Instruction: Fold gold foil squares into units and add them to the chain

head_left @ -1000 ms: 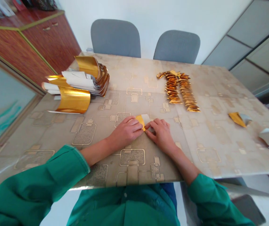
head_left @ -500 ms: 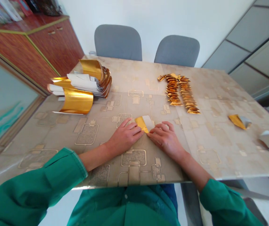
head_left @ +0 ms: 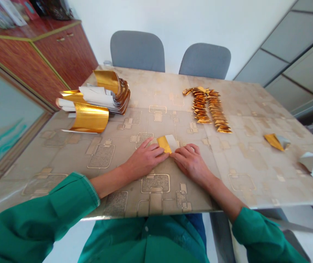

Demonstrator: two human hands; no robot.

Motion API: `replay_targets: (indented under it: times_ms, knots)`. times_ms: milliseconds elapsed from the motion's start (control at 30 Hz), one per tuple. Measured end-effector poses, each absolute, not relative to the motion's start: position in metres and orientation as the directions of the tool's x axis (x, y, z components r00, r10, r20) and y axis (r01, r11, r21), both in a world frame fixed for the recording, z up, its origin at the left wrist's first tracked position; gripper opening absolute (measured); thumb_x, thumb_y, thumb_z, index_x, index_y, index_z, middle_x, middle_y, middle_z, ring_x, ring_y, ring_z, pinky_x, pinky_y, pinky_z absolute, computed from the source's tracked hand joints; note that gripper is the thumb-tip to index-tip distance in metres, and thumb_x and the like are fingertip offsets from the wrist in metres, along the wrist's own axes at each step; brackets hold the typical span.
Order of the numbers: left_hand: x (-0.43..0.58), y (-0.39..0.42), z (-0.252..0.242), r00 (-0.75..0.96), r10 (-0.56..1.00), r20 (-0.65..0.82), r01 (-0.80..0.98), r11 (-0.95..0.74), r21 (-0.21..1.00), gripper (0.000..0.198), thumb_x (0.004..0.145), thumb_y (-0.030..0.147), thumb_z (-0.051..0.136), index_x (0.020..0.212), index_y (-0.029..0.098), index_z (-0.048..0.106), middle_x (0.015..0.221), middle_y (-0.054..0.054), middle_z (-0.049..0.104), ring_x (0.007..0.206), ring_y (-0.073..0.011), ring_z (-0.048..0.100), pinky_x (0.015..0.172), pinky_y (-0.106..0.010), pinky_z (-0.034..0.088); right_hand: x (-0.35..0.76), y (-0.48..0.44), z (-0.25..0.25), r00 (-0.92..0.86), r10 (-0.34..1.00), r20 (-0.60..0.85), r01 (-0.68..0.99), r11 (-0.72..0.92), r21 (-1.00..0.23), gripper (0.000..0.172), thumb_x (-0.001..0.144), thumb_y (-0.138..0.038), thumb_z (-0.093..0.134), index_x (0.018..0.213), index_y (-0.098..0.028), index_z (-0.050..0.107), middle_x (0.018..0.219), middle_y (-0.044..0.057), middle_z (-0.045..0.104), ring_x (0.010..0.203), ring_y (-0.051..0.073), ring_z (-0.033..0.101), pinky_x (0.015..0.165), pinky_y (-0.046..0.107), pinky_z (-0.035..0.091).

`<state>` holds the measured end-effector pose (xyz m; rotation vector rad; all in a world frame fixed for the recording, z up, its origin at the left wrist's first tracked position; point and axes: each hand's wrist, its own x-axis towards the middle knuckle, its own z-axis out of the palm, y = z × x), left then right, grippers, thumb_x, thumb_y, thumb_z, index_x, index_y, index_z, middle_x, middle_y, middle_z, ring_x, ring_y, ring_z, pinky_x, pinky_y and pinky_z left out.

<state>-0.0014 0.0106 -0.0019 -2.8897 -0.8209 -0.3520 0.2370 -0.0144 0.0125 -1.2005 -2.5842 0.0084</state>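
A small gold-and-white paper (head_left: 165, 143) lies partly folded on the patterned table (head_left: 156, 124), between my hands. My left hand (head_left: 148, 157) presses its fingertips on the paper's lower left edge, its fingers closed and the thumb side hidden. From the right, my right hand (head_left: 189, 159) pinches the paper's lower right corner, fingers bent together. The palms of both hands are out of sight. Part of the paper's lower edge is covered by the fingertips.
Curved stacks of gold paper (head_left: 92, 117) lie at the back left. Two rows of folded gold pieces (head_left: 200, 106) stand at the back right. Loose folded papers (head_left: 277, 141) rest on the far right. Two grey chairs (head_left: 137, 51) are behind the table.
My right hand's fingers have drawn closer together at the paper's lower corner. My left hand has barely moved. The paper's lower gold part looks flatter and more covered.
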Motion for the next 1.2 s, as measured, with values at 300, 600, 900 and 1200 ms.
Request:
replay_targets:
  times_ms: [300, 600, 900, 1200]
  knots:
    - [-0.003, 0.014, -0.003, 0.778, 0.535, 0.328, 0.565, -0.825, 0.005, 0.026, 0.098, 0.017, 0.053, 0.121, 0.022, 0.063, 0.111, -0.005, 0.069, 0.11, -0.022, 0.058, 0.114, -0.051, 0.027, 0.244, -0.014, 0.012, -0.631, 0.73, 0.262, 0.706, 0.68, -0.197, 0.024, 0.097, -0.016, 0.051, 0.11, -0.024, 0.069, 0.101, 0.004, 0.07, 0.096, 0.019, 0.057, 0.099, 0.039, 0.033]
    - [0.012, 0.035, 0.009, 0.846, 0.424, 0.324, 0.484, -0.866, -0.128, 0.012, 0.097, 0.02, 0.057, 0.093, 0.019, 0.069, 0.088, -0.003, 0.069, 0.093, -0.0195, 0.058, 0.098, -0.038, 0.041, 0.232, 0.002, 0.01, -0.589, 0.773, 0.237, 0.737, 0.634, -0.234, 0.015, 0.096, -0.027, 0.057, 0.104, -0.022, 0.068, 0.091, 0.004, 0.066, 0.089, 0.02, 0.054, 0.088, 0.035, 0.035]
    - [0.014, 0.044, 0.005, 0.841, 0.404, 0.361, 0.483, -0.86, -0.163, 0.023, 0.098, 0.017, 0.051, 0.081, 0.017, 0.066, 0.077, -0.004, 0.065, 0.079, -0.0174, 0.057, 0.071, -0.03, 0.042, 0.238, 0.008, 0.009, -0.586, 0.763, 0.272, 0.713, 0.646, -0.275, 0.018, 0.091, -0.03, 0.065, 0.106, -0.02, 0.066, 0.099, 0.005, 0.065, 0.095, 0.02, 0.054, 0.087, 0.035, 0.038]
    - [-0.003, 0.032, 0.0, 0.837, 0.417, 0.353, 0.474, -0.876, -0.09, 0.017, 0.099, 0.019, 0.051, 0.093, 0.017, 0.067, 0.092, -0.004, 0.067, 0.092, -0.0198, 0.058, 0.084, -0.033, 0.046, 0.239, 0.013, 0.01, -0.684, 0.657, 0.318, 0.603, 0.754, -0.261, 0.019, 0.098, -0.024, 0.053, 0.091, -0.022, 0.07, 0.091, 0.003, 0.07, 0.088, 0.018, 0.055, 0.09, 0.036, 0.035]
